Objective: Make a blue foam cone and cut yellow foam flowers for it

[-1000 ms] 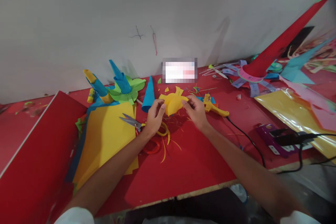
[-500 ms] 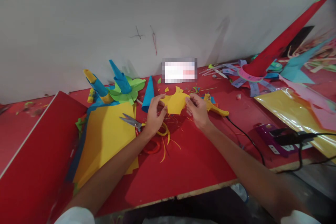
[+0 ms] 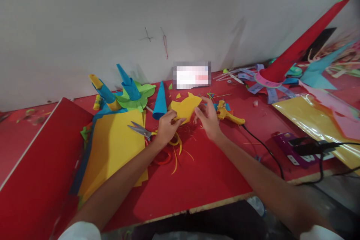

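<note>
A yellow paper cutout (image 3: 186, 108) with a pointed, scalloped edge is held above the red table between both hands. My left hand (image 3: 165, 129) pinches its lower left edge between thumb and fingers. At its right edge, my right hand (image 3: 209, 120) closes thumb and fingers on the paper. Just behind the left hand stands a blue paper cone (image 3: 160, 103). Scissors with yellow handles (image 3: 177, 140) lie open, partly hidden under the left wrist. A red handle loop (image 3: 164, 158) shows close by. To the right of my right hand rests a yellow glue gun (image 3: 232, 117).
Yellow paper sheets (image 3: 118, 142) are stacked at left beside a red board (image 3: 47, 168). Paper flowers (image 3: 135, 95) and a glue stick (image 3: 97, 102) stand behind. A tall red cone (image 3: 309, 33), a purple power strip (image 3: 299, 152) and cables occupy the right.
The yellow cutout has tilted and turned, its right side rising. My left hand has shifted its grip to the lower edge. The blue cone shows more fully.
</note>
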The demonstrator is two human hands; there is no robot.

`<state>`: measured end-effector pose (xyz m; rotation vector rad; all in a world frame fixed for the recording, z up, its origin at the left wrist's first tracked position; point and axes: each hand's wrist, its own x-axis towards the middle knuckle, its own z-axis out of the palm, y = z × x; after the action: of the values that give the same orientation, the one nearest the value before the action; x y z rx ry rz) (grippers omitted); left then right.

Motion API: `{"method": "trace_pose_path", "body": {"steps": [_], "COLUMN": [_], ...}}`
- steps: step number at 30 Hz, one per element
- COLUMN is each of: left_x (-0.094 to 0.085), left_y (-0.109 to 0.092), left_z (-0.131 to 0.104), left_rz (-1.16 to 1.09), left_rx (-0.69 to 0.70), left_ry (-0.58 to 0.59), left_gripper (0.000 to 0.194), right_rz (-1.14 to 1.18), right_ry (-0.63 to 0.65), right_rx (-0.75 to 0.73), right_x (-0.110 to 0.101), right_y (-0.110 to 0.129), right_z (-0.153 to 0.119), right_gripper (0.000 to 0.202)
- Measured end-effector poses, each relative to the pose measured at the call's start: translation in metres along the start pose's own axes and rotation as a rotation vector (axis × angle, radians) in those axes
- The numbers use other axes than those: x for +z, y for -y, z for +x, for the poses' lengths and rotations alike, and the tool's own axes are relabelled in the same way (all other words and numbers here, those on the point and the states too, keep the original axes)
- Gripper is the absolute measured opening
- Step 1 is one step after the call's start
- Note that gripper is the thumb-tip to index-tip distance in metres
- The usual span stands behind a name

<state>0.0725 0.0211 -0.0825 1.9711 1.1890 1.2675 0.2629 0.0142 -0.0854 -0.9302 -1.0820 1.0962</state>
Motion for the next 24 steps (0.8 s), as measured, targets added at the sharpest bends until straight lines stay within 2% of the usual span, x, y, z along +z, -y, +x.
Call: {"method": "trace_pose_path", "body": {"steps": [4, 9, 12, 14, 20, 24], "left_x": [-0.002, 0.000, 0.000, 0.000, -0.003, -0.004], "left_y": [0.005, 0.006, 0.004, 0.002, -0.003, -0.004], "left_z": [-0.003, -0.006, -0.006, -0.006, -0.005, -0.004], "left_rz": [0.003, -0.072, -0.059, -0.060, -0.072, -0.075], "left_rx": [-0.022, 0.031, 0.115, 0.157, 0.185, 0.123], "left_ry": [-0.056, 0.075, 0.181, 0.201, 0.212, 0.147], "left_gripper": [0.040, 0.038, 0.039, 0.037, 0.045, 0.051], "right_rz": [0.040, 0.023, 0.004, -0.001, 0.032, 0.044], "right_ry": [0.194, 0.353, 0.364, 0.345, 0.327, 0.272], "right_rx": [-0.025, 0.020, 0.027, 0.027, 0.027, -0.004], "right_x": [0.011, 0.017, 0.017, 0.018, 0.019, 0.017], "right_y": [-0.006, -0.005, 0.001, 0.004, 0.006, 0.002], "right_z": [-0.009, -0.021, -0.025, -0.026, -0.027, -0.022], "right_gripper": [0.089, 0.108, 0.107, 0.104, 0.097, 0.087]}}
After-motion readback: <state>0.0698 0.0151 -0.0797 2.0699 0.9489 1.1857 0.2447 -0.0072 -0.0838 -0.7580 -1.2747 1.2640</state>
